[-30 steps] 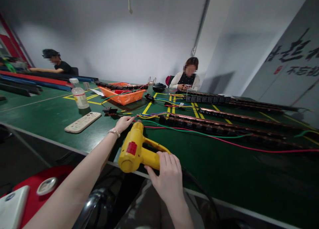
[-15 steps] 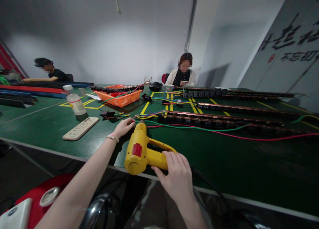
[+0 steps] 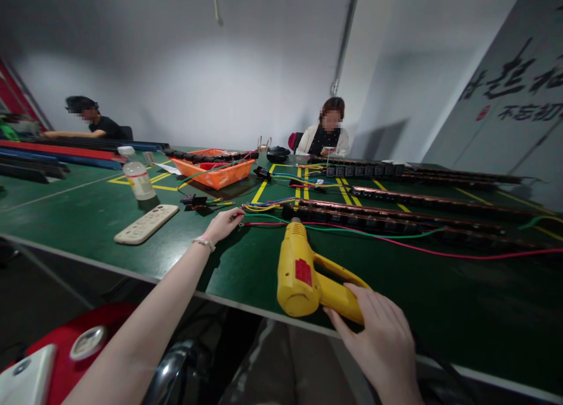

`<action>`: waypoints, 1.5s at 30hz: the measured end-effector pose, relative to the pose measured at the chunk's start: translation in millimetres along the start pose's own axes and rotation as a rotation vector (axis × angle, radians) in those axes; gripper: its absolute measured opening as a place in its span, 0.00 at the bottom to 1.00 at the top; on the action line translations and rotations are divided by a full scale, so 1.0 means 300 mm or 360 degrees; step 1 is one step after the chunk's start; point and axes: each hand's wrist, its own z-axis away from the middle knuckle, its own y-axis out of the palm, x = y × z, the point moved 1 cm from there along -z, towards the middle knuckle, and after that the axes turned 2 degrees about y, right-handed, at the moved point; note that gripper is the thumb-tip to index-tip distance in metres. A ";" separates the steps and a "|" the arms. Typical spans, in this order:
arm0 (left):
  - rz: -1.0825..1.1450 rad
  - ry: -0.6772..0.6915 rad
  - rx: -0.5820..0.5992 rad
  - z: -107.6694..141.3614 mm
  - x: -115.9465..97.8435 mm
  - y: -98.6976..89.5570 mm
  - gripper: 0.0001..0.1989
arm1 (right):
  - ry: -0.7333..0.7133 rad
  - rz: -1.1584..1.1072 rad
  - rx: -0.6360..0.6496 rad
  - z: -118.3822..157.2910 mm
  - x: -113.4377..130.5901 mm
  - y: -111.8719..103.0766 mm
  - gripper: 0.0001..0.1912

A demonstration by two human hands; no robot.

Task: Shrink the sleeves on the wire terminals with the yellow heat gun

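Note:
My right hand (image 3: pixel 382 328) is closed round the handle of a yellow heat gun (image 3: pixel 299 270), whose nozzle points away from me towards a long black strip (image 3: pixel 373 216) with copper-coloured rails. My left hand (image 3: pixel 224 224) pinches the end of a thin wire beside a bundle of coloured wires (image 3: pixel 268 206) that comes from the strip; the pinched end is mostly hidden by the fingers. A red wire (image 3: pixel 409 243) and a green wire (image 3: pixel 391 234) run along the table to the right. A black connector (image 3: pixel 193 202) with short leads lies just beyond my left hand.
An orange basket (image 3: pixel 215 177) holds another black strip. A bottle (image 3: pixel 139 179) and a phone in a pale case (image 3: pixel 147 224) stand and lie at left. More black strips (image 3: pixel 431 199) stretch rightward. Two people sit across the green table (image 3: pixel 185 267). A red stool (image 3: pixel 61 358) is below left.
The heat gun has moved right with my right hand, away from my left hand. My left hand keeps its pinch near the wire ends. The view has shifted slightly.

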 end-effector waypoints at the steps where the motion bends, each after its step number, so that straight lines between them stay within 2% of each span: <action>1: -0.0004 -0.0007 0.0008 0.000 -0.003 -0.001 0.18 | -0.0009 0.0020 0.0000 0.006 -0.015 -0.011 0.23; 8: -0.0105 -0.0038 0.0032 -0.006 0.002 -0.002 0.17 | 0.0036 0.0118 0.0152 0.032 -0.062 -0.064 0.23; 15: -0.0160 -0.0031 0.0030 -0.012 0.006 0.004 0.15 | -0.0079 0.0157 0.0295 -0.035 -0.035 -0.079 0.21; 19: -0.0156 -0.0065 0.0040 -0.013 0.002 0.007 0.14 | -0.0111 0.0103 0.0390 -0.047 0.009 -0.061 0.20; 23: -0.0130 -0.0092 0.0036 -0.013 -0.002 0.005 0.13 | -0.0060 0.0085 0.0363 -0.047 0.065 -0.036 0.19; 32: -0.0150 -0.0115 0.0023 -0.008 -0.018 -0.001 0.13 | -0.0013 -0.0265 0.0375 -0.110 0.227 0.057 0.17; 39: 0.0132 -0.0093 0.0013 -0.011 -0.003 -0.003 0.10 | 0.0042 -0.0381 0.0438 -0.160 0.363 0.136 0.20; 45: 0.0175 -0.0097 0.0012 0.003 -0.008 -0.012 0.12 | 0.0034 -0.0402 0.0425 -0.158 0.383 0.147 0.21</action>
